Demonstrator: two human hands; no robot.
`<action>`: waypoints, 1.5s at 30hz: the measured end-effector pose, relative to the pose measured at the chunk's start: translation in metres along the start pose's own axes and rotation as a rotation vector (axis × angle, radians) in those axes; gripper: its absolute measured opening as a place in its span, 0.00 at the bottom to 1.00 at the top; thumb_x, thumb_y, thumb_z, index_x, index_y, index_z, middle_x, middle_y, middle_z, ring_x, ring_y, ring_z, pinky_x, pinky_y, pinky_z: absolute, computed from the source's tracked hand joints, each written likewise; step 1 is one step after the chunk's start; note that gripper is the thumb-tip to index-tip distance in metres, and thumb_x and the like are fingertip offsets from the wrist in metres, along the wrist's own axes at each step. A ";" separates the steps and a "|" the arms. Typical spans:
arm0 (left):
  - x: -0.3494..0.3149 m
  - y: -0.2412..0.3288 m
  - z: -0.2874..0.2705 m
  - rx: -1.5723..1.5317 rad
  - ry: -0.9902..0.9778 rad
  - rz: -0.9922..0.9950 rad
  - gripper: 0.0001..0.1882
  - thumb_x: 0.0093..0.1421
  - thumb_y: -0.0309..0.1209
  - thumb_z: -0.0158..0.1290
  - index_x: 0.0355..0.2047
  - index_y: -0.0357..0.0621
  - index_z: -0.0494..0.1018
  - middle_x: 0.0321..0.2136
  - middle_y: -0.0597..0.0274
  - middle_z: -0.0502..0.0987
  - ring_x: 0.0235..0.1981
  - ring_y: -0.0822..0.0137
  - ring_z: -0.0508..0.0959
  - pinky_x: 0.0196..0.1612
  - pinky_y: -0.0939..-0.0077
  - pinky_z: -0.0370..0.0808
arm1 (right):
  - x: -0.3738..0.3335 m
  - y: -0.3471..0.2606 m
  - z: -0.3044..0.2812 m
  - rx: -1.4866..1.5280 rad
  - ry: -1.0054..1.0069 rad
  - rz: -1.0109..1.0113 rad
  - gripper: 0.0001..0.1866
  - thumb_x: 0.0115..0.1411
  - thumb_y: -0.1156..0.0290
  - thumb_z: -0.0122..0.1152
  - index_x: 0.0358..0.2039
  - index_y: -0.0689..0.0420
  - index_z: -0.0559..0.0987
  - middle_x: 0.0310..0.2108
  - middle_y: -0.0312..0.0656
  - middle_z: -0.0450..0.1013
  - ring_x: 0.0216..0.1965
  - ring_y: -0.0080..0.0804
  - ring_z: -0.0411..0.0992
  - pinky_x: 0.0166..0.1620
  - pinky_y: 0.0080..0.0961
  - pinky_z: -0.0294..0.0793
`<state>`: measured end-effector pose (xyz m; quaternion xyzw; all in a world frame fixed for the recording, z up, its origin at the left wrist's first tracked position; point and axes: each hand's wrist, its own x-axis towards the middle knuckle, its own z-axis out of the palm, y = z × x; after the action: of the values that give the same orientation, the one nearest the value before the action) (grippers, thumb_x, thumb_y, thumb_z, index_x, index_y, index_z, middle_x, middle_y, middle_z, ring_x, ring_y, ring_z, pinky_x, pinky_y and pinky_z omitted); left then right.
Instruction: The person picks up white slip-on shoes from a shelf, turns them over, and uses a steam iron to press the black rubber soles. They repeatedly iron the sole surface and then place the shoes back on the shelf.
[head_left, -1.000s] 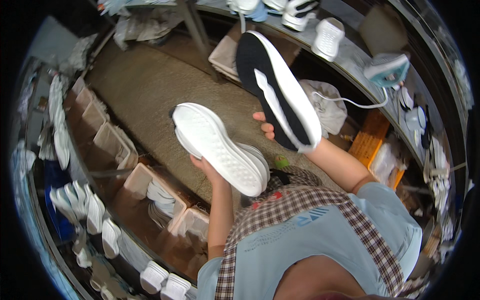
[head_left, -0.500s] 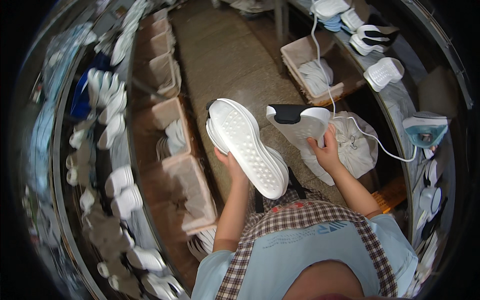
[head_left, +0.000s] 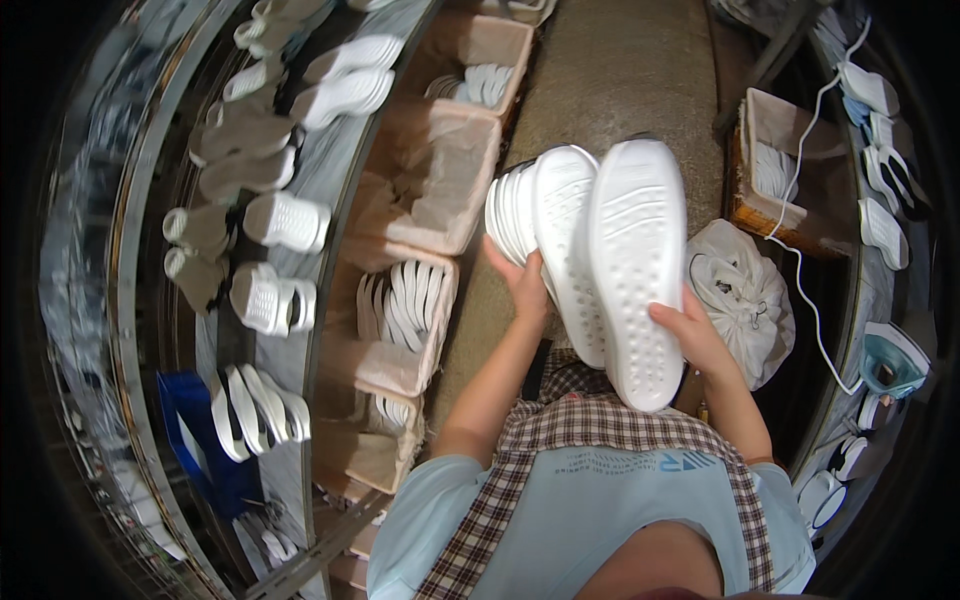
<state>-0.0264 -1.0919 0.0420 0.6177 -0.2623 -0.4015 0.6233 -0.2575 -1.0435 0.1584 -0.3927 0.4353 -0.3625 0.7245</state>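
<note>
Fanned against my left hand [head_left: 522,285] is a stack of several white shoe soles [head_left: 566,235], with my fingers closed round its left side. My right hand [head_left: 697,338] grips another white shoe sole [head_left: 638,255] by its right edge, thumb on the studded face. This sole stands upright in front of my apron and overlaps the stack's right side. Both show small round bumps and curved grooves, with a dark edge at the far end. The fingers behind the soles are partly hidden.
On the left a long shelf [head_left: 315,180] carries white soles and shoe parts; cloth-lined baskets [head_left: 475,190] stand beside it. A white cloth bundle [head_left: 745,320] lies at right, near another basket [head_left: 742,190]. A teal-and-white iron [head_left: 893,358] with a white cord rests on the right bench.
My view has turned, so shelves and baskets sit elsewhere in the picture. The right-hand sole, tilted and apart before, now stands upright against the stack. The stack's soles are fanned wider.
</note>
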 end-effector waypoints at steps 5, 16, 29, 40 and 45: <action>-0.026 -0.018 -0.105 0.258 0.060 0.329 0.54 0.45 0.33 0.60 0.63 0.33 0.36 0.62 0.42 0.42 0.63 0.47 0.45 0.64 0.57 0.43 | 0.011 0.078 0.089 -0.317 0.010 0.045 0.38 0.56 0.69 0.60 0.62 0.60 0.50 0.56 0.46 0.58 0.56 0.32 0.59 0.56 0.28 0.61; -0.085 -0.007 -0.331 0.163 -0.084 0.821 0.54 0.39 0.40 0.66 0.59 0.44 0.41 0.52 0.47 0.53 0.51 0.51 0.62 0.55 0.58 0.62 | -0.084 0.233 0.236 0.026 -0.013 0.009 0.34 0.58 0.74 0.58 0.60 0.57 0.51 0.52 0.40 0.62 0.52 0.27 0.62 0.55 0.27 0.62; -0.219 -0.023 -0.411 0.290 -0.111 0.714 0.49 0.36 0.34 0.64 0.55 0.35 0.49 0.52 0.44 0.55 0.52 0.50 0.62 0.52 0.60 0.65 | -0.207 0.324 0.246 0.132 0.041 0.002 0.27 0.59 0.73 0.58 0.57 0.56 0.59 0.49 0.38 0.67 0.49 0.25 0.66 0.52 0.26 0.66; -0.288 -0.073 -0.534 0.790 0.089 0.158 0.53 0.35 0.24 0.57 0.62 0.34 0.42 0.54 0.44 0.48 0.55 0.48 0.56 0.56 0.50 0.61 | -0.226 0.405 0.328 0.229 0.106 0.350 0.24 0.64 0.66 0.50 0.57 0.58 0.57 0.49 0.43 0.66 0.47 0.29 0.67 0.50 0.26 0.68; -0.239 -0.075 -0.646 1.029 0.254 0.207 0.56 0.39 0.22 0.61 0.65 0.43 0.40 0.59 0.43 0.45 0.60 0.44 0.51 0.61 0.50 0.55 | -0.154 0.500 0.447 -0.084 0.182 0.149 0.24 0.60 0.69 0.52 0.53 0.62 0.55 0.49 0.50 0.62 0.51 0.37 0.63 0.54 0.33 0.63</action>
<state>0.3624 -0.5269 -0.0556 0.8577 -0.4073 -0.0799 0.3034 0.1886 -0.5821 -0.0906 -0.3547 0.5421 -0.3230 0.6899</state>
